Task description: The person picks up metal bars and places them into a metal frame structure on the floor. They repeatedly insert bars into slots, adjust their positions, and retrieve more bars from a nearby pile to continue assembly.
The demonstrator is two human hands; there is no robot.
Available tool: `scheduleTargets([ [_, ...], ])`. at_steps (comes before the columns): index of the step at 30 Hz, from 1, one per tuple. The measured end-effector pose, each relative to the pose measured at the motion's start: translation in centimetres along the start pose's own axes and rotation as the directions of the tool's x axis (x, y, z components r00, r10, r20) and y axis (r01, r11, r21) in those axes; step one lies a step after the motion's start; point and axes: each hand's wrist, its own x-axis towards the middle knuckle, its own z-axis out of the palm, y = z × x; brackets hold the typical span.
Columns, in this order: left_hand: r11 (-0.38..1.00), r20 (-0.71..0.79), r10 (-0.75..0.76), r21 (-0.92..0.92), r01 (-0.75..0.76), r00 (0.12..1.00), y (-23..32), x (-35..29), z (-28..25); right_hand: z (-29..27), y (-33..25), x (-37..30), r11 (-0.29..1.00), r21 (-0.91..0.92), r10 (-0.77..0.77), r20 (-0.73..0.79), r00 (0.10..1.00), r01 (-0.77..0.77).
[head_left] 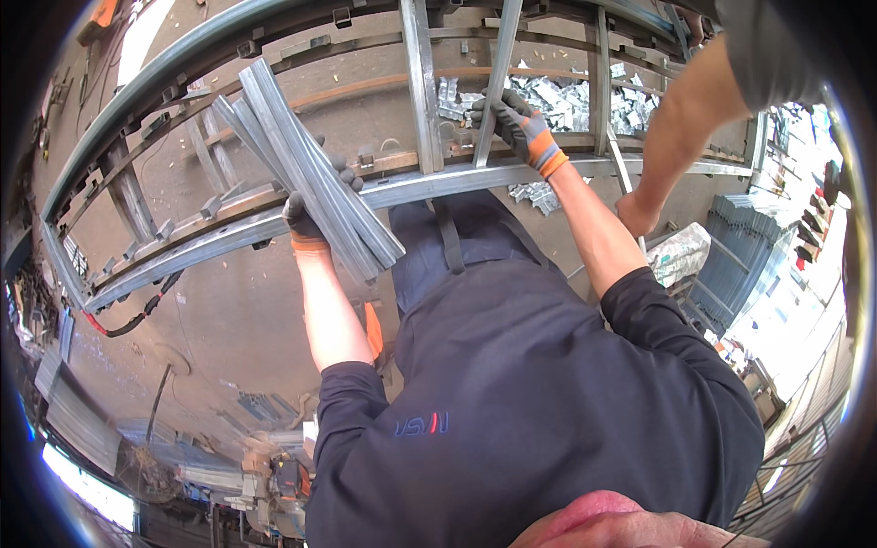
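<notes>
My left hand (303,221), in a grey glove with an orange cuff, is wrapped round a bundle of long galvanized steel channels (306,169). The bundle tilts across the near rail of a large metal frame (402,189); its lower end reaches toward my body. Gloved fingertips show on the bundle's far side. My right hand (521,128), gloved alike, is closed round a steel crosspiece (498,78) that spans the frame. Part of its grip is hidden behind the crosspiece. Another upright crosspiece (420,91) stands just left of it.
Another person's bare arm (690,114) reaches in at the right, its hand (638,216) by a thin metal strip. Many small metal brackets (566,105) lie beyond the frame. Stacked steel profiles (735,260) stand at right. A red-and-black cable (137,320) hangs at the frame's left corner.
</notes>
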Motion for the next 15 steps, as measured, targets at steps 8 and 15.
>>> scheduleTargets([
  [8, 0.998, -0.022, -0.012, 0.055, 0.014, 1.0, 0.2, 0.3, 0.1, -0.3, 2.1, 0.7, 0.898, -0.418, 0.026, -0.259, 0.966, -0.136],
  [15, 1.0, -0.001, 0.017, 0.018, -0.017, 1.0, 0.0, 0.1, 0.3, -0.8, 3.1, 1.6, 0.894, -0.435, -0.001, -0.247, 0.969, -0.11],
])
